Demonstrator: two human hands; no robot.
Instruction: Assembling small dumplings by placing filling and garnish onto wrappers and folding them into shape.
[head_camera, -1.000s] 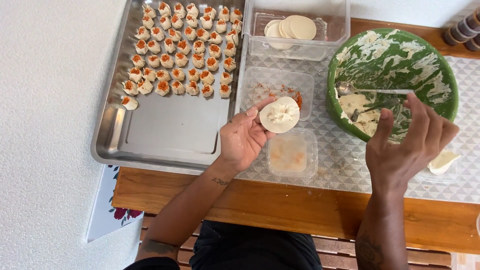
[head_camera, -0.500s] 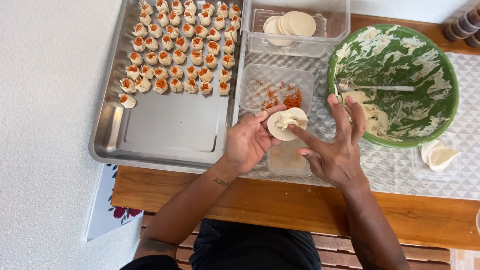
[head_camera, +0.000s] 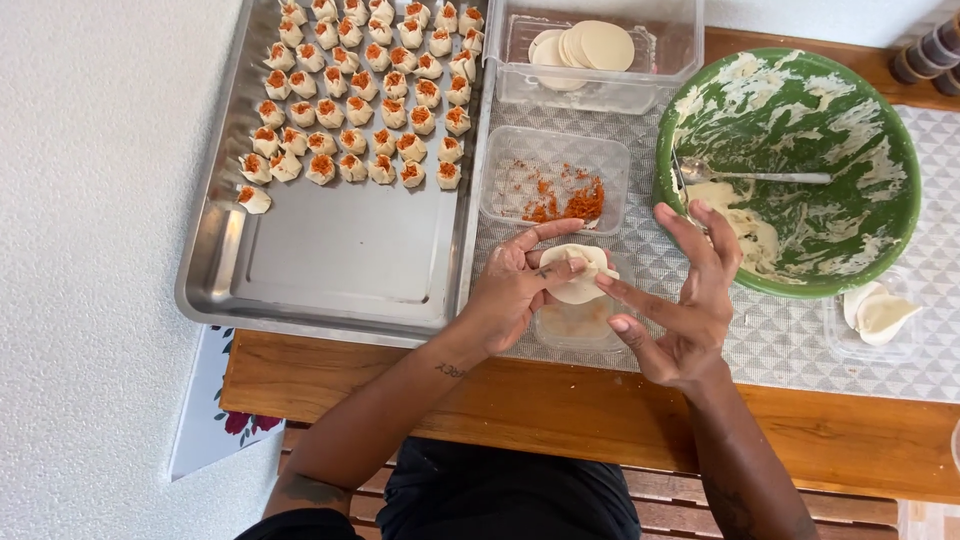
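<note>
My left hand (head_camera: 515, 285) cups a round dough wrapper (head_camera: 580, 272) with pale filling in it, above a small clear tub (head_camera: 580, 325). My right hand (head_camera: 680, 300) is beside it, fingers spread, with its index fingertip touching the wrapper's right edge. Behind the hands a clear tub (head_camera: 555, 182) holds orange grated topping. A green bowl (head_camera: 800, 165) smeared with pale filling holds a metal spoon (head_camera: 750, 177). A steel tray (head_camera: 330, 260) carries several rows of finished dumplings (head_camera: 370, 90) topped with orange.
A clear box with a stack of round wrappers (head_camera: 590, 45) stands at the back. More wrappers (head_camera: 880, 312) lie in a small tub at the right. Everything sits on a patterned mat (head_camera: 790, 340) over a wooden table (head_camera: 560, 400). Dark jars (head_camera: 925, 50) are at the far right corner.
My right hand left the spoon in the green bowl and came across to the wrapper in my left hand. The wrapper's edges are now partly gathered up around the filling.
</note>
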